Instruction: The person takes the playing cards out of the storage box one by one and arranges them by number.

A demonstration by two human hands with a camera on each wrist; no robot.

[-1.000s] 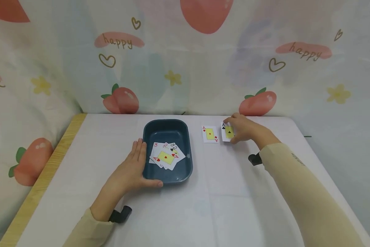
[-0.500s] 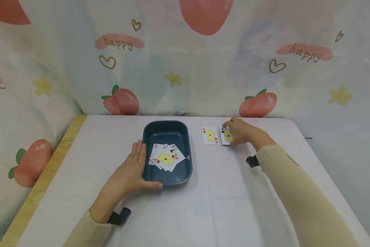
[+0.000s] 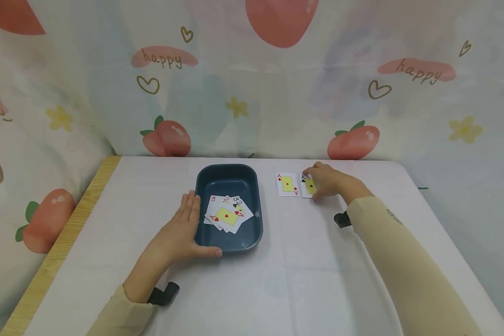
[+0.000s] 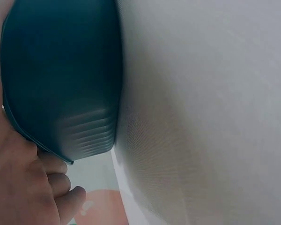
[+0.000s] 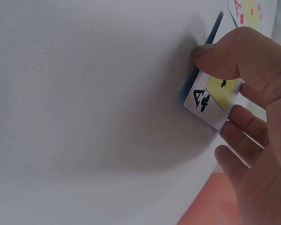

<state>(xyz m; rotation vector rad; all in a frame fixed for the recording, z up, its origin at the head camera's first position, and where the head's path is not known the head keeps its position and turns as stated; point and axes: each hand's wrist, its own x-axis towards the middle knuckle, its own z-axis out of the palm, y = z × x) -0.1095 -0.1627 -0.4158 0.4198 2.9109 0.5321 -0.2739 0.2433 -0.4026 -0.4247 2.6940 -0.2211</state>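
A dark blue tray (image 3: 249, 241) stands on the table with several playing cards (image 3: 225, 215) fanned inside, an ace of hearts on top. My left hand (image 3: 176, 233) rests along the tray's left side, its fingers straight on the rim and its thumb across the near corner. To the right of the tray, my right hand (image 3: 328, 181) holds an ace of clubs (image 3: 308, 186) between thumb and fingers, close over the cloth. The thumb lies at the card's edge in the right wrist view. An ace of diamonds (image 3: 287, 185) lies flat just left of that card.
White cloth covers the table (image 3: 252, 298), with a bare wooden strip (image 3: 62, 247) along its left edge. A printed curtain (image 3: 252, 93) with strawberries and the word "happy" hangs right behind the table.
My right hand has moved slightly left with the ace of clubs, which is now nearer the ace of diamonds and lower to the cloth. My left hand and the tray have stayed put.
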